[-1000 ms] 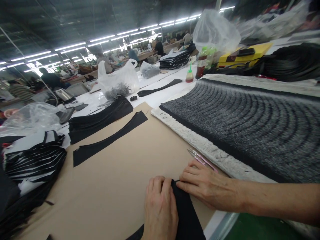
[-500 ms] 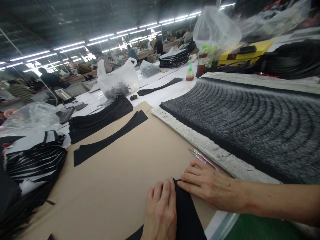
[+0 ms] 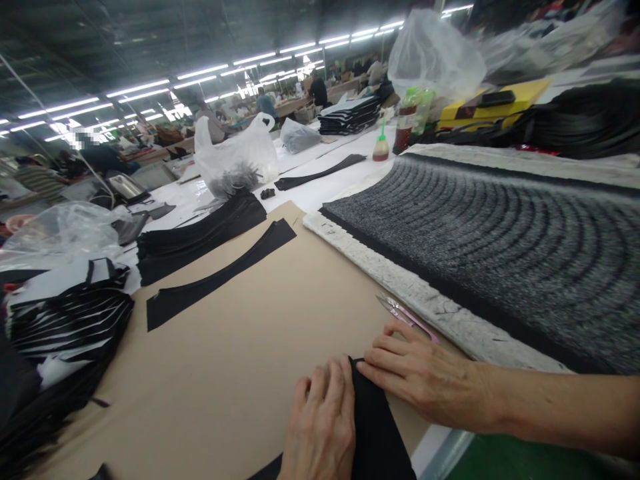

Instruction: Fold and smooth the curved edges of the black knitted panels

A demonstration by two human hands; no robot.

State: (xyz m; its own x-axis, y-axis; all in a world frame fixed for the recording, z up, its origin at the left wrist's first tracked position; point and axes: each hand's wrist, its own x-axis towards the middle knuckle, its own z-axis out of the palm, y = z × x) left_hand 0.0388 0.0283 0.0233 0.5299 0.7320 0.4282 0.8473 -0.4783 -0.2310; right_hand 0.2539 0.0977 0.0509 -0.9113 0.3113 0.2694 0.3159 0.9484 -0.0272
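Observation:
At the bottom of the view, a black fabric piece [image 3: 377,427] lies on the tan board. My left hand [image 3: 320,420] presses down along its left side, fingers bent and close together on its top edge. From the right, my right hand [image 3: 425,380] grips the top right corner with curled fingers; the thumb is hidden. Just beyond that hand rest thread snips [image 3: 407,319] with pink handles. Farther up the board, a curved black fabric strip [image 3: 220,277] lies by itself.
Right of the board is a speckled black sheet [image 3: 490,247] on a whitish pad [image 3: 380,267]. Stacked black strips [image 3: 200,237] lie behind, near a white plastic bag [image 3: 235,157]. Black-and-white pieces [image 3: 70,320] pile up at left. A small glue bottle [image 3: 381,148] stands at the back.
Both hands stay on the black fabric piece. The left hand's fingers have bent a little more at the edge; the right hand has shifted very slightly to the right.

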